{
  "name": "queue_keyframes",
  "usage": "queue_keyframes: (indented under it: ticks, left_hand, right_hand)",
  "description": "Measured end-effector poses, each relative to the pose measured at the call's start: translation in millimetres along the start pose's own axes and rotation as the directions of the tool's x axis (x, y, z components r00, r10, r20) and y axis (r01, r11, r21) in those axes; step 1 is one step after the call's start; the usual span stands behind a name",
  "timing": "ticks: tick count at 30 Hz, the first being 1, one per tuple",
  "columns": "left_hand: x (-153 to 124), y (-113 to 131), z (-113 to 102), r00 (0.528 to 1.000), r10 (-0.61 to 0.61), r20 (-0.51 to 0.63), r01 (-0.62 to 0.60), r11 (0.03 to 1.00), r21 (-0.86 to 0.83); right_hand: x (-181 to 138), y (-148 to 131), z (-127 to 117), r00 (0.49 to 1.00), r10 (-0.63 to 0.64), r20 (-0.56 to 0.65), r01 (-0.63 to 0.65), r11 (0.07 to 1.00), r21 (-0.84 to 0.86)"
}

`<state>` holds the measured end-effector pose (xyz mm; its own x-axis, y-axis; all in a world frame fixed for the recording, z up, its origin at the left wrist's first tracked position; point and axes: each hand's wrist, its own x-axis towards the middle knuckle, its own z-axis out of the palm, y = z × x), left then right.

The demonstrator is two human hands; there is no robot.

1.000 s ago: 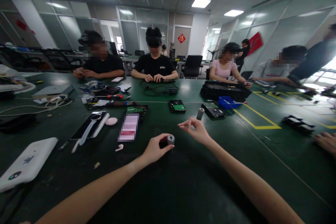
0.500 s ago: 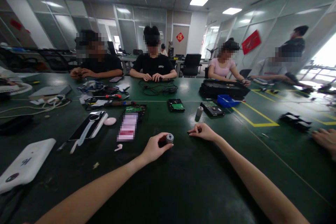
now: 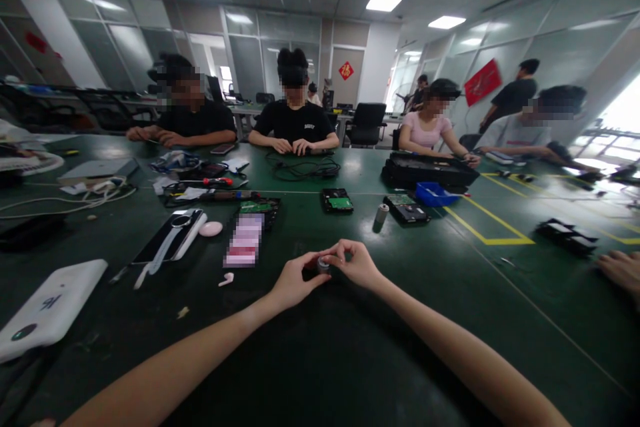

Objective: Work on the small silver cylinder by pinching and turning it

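Observation:
My left hand is closed around a small grey metal cylinder, holding it just above the green table. My right hand has its fingers pinched together on the top of the same cylinder, from the right side. Both hands meet at the middle of the view. What the right fingertips pinch, apart from the cylinder, is too small to make out.
A second metal cylinder stands farther back, near two circuit boards. A phone, a white earbud and a white box lie at the left. Several people sit along the far edge; another person's hand rests at the right.
My right hand dropped to the table at the right of the cylinder, then came left and closed on the top of the cylinder. My left hand has kept its hold.

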<state>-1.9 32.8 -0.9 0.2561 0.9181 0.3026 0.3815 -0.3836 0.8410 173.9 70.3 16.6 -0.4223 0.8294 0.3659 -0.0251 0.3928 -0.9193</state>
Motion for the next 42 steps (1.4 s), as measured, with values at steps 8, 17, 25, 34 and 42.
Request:
queue_keyframes:
  ticks: [8, 17, 25, 34, 42]
  left_hand:
    - [0, 0, 0, 1.000, 0.001, -0.009, 0.000, 1.000, 0.012]
    - [-1, 4, -1, 1.000, 0.000, 0.006, 0.000, 1.000, 0.002]
    - [-1, 7, -2, 1.000, -0.007, 0.004, 0.007, 1.000, -0.008]
    - [0, 9, -2, 1.000, -0.012, -0.009, 0.012, 1.000, -0.004]
    - [0, 11, -6, 1.000, -0.003, 0.020, 0.003, 1.000, 0.000]
  right_hand:
    - [1, -7, 3, 1.000, -0.007, -0.013, 0.007, 1.000, 0.017]
    - [3, -8, -4, 0.997, -0.005, -0.082, -0.008, 0.988, -0.154]
    - [0, -21, -10, 0.999, -0.029, 0.021, 0.031, 0.989, -0.146]
    - [7, -18, -29, 0.993, -0.047, -0.106, 0.034, 0.992, -0.119]
    - [-3, 24, -143, 0.968, 0.249, 0.040, -0.236, 0.949, -0.210]
